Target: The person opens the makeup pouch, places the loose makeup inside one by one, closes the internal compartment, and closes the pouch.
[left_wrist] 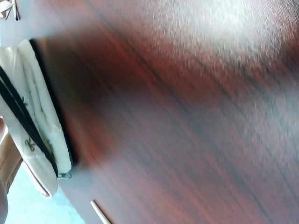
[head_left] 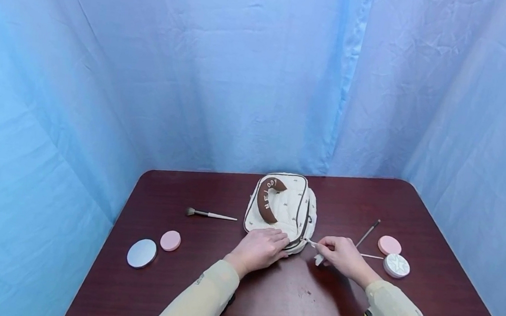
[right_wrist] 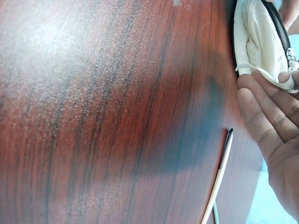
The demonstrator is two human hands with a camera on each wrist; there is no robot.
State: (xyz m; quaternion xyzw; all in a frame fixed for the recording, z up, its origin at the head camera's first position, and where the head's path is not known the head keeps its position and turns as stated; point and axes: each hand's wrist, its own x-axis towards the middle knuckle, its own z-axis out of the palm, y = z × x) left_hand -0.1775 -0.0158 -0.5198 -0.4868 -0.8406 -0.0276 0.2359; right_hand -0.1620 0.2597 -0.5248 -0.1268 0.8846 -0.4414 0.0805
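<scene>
A cream quilted cosmetic bag (head_left: 288, 209) with a brown handle lettered MELODY (head_left: 266, 199) lies near the table's middle. On its front edge rests my left hand (head_left: 262, 247), fingers laid over the top. My right hand (head_left: 339, 256), at the bag's front right corner, pinches a white ribbon (head_left: 311, 242) tied to the zipper pull (right_wrist: 290, 55). In the right wrist view the ribbon runs between thumb and fingers, with the other fingers extended. The dark zipper (left_wrist: 28, 119) runs along the bag's side in the left wrist view, where the left hand is mostly out of frame.
Left on the table (head_left: 294, 302) are a makeup brush (head_left: 212, 215), a pink round compact (head_left: 170, 240) and a silvery round case (head_left: 142, 253). To the right lie a slim brush (head_left: 368, 233), a pale stick (head_left: 372, 256), a pink compact (head_left: 389, 245) and a white star-patterned compact (head_left: 396, 266).
</scene>
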